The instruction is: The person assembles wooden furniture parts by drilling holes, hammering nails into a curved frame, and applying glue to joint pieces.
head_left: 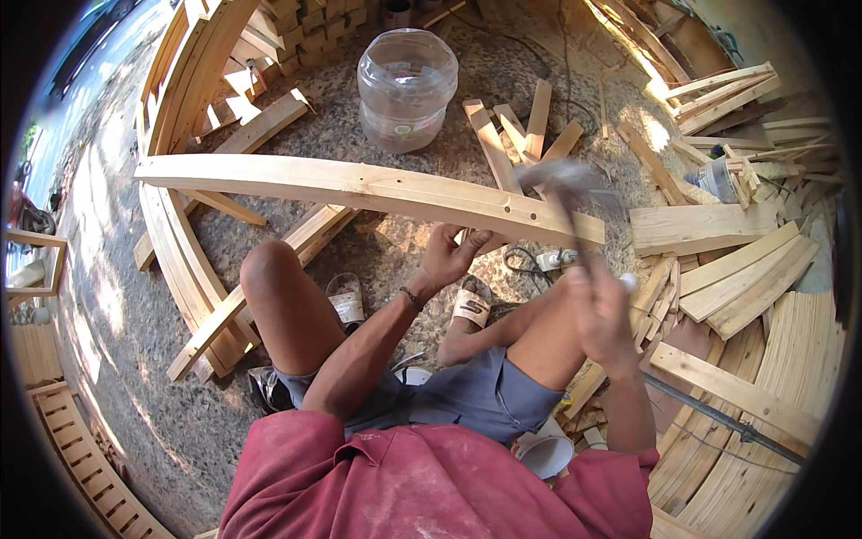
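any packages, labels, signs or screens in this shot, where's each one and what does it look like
Clear plastic water jug: stands on the ground beyond the curved wooden beam, round and ribbed, transparent.
Label on the jug: small round sticker low on its front, green and white.
No signs or screens show.

The curved beam (377, 187) is pale raw wood, sawn and matt, as are the offcuts (525, 130) and the stacked planks (745, 269). The hammer (575, 193) shows a dull metal head, blurred. The big jug (407, 85) is clear glossy plastic. The floor (135, 296) is rough speckled concrete. The shirt (431, 485) is dusty red cloth.
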Motion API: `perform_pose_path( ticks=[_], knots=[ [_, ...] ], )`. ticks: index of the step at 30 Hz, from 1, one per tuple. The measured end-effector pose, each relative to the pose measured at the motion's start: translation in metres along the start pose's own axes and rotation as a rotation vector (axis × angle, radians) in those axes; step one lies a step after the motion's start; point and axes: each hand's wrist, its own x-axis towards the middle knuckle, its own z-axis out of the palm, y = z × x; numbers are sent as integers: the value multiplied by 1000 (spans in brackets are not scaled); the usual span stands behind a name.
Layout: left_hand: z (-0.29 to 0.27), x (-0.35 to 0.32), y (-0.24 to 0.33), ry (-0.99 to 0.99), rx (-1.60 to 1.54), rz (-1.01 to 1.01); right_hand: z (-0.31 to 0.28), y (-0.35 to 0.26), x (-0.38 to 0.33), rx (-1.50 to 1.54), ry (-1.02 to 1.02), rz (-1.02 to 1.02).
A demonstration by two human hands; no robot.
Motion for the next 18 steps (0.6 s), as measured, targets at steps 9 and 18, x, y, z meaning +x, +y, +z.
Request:
perform_pose_path(
  ticks=[9, 18],
  knots=[
    [-2, -11, 2, 8, -3, -18, -9, -30, -2, 302, 33, 217],
    [-1, -8, 1, 34, 30, 37, 5, -27, -6, -23, -104, 78]
  ],
)
